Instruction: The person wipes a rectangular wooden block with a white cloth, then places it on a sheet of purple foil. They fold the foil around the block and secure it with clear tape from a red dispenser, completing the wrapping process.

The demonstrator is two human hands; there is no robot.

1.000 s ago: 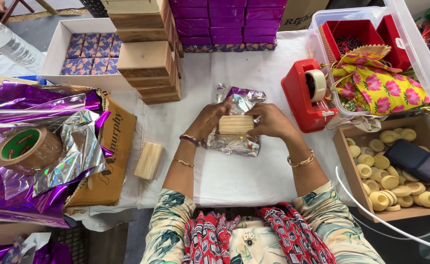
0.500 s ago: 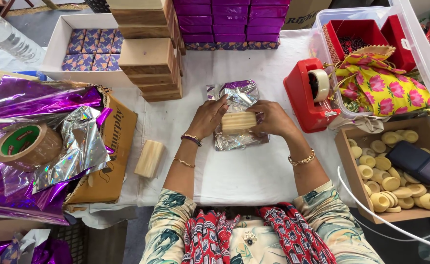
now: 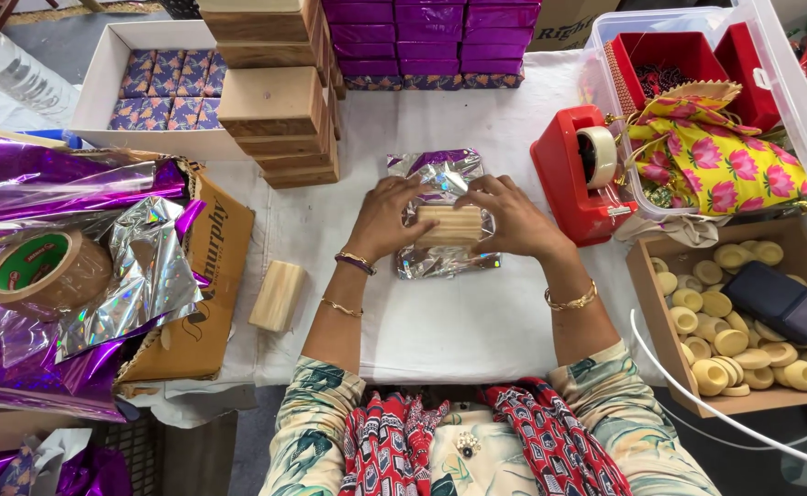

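Bench (image 3: 477, 331), left to right:
- Brown tape roll (image 3: 44, 268) on purple foil sheets (image 3: 55, 184).
- Bare wooden block (image 3: 278, 295), unwrapped.
- Left hand (image 3: 387, 219), fingers closed on the wooden block in hand (image 3: 449, 223), which lies on a silver foil sheet (image 3: 442, 184) at bench centre; foil edges not yet folded over.
- Right hand (image 3: 514, 216), fingers gripping the same block.
- Red tape dispenser (image 3: 578, 174), untouched.
- Tray of round wooden pieces (image 3: 729, 331).

Left hand (image 3: 387, 219): my fingers grip the wooden block (image 3: 451, 223)
Right hand (image 3: 511, 217): holds block's other end
Beneath: silver foil sheet (image 3: 440, 262)
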